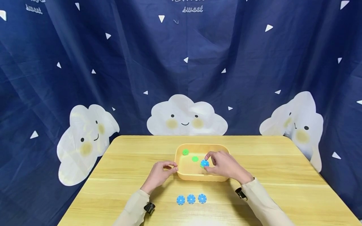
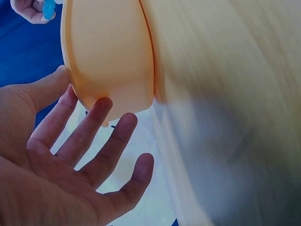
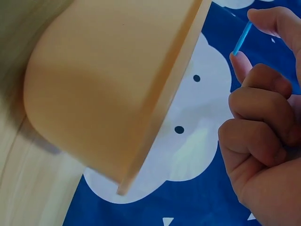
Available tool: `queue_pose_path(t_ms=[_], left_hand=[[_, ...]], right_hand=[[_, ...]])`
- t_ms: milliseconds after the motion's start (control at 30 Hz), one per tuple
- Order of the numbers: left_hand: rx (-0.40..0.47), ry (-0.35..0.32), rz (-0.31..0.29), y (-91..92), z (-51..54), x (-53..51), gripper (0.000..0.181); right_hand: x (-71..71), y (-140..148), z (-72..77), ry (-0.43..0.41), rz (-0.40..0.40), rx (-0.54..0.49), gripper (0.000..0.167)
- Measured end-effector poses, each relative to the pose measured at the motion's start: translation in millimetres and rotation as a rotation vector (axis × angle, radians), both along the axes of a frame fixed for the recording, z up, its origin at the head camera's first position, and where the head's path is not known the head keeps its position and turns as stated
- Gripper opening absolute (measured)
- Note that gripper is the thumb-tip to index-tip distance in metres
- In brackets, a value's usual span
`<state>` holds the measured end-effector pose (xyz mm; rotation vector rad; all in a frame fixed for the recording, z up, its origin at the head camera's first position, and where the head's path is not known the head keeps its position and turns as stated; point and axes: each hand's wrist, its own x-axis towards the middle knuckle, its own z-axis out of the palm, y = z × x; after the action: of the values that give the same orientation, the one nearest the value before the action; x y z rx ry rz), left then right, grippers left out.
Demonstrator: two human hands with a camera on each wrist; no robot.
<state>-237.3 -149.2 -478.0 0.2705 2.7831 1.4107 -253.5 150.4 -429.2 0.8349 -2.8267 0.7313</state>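
Observation:
The right hand (image 1: 224,164) pinches a blue notched disc (image 1: 205,163) between thumb and index finger, above the inside of a yellow-orange tray (image 1: 195,178). In the right wrist view the disc (image 3: 242,38) appears edge-on, the other fingers of the hand (image 3: 263,117) curled. The left hand (image 1: 159,174) pinches the tray's left rim with thumb and index finger; in the left wrist view the hand's (image 2: 80,141) other fingers spread beside the tray wall (image 2: 113,52). Green discs (image 1: 185,152) (image 1: 195,159) lie in the tray, and another is partly hidden under the blue disc.
Three blue discs (image 1: 180,200) (image 1: 191,199) (image 1: 202,198) lie in a row on the wooden table (image 1: 127,182), in front of the tray. Behind the table hangs a dark blue curtain (image 1: 127,62) with white clouds and triangles. Dark bands sit on both wrists.

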Motion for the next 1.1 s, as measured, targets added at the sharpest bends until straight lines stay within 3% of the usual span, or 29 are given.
queue_pose_path(t_ms=[133, 367, 600, 1100], left_hand=[[0.003, -0.004, 0.003, 0.0, 0.2, -0.6, 0.017], [0.004, -0.002, 0.002, 0.4, 1.0, 0.4, 0.018], [0.002, 0.000, 0.001, -0.8, 0.7, 0.5, 0.018], [0.005, 0.011, -0.012, -1.6, -1.4, -0.3, 0.019]], right_hand=[[8.8, 4, -1.1, 0.016, -0.033, 0.021, 0.025], [24.7, 10, -2.2, 0.061, -0.013, 0.047, 0.025], [38.8, 17, -4.6, 0.022, -0.019, 0.043, 0.024], [56.0, 27, -7.2, 0.061, 0.038, 0.068, 0.019]])
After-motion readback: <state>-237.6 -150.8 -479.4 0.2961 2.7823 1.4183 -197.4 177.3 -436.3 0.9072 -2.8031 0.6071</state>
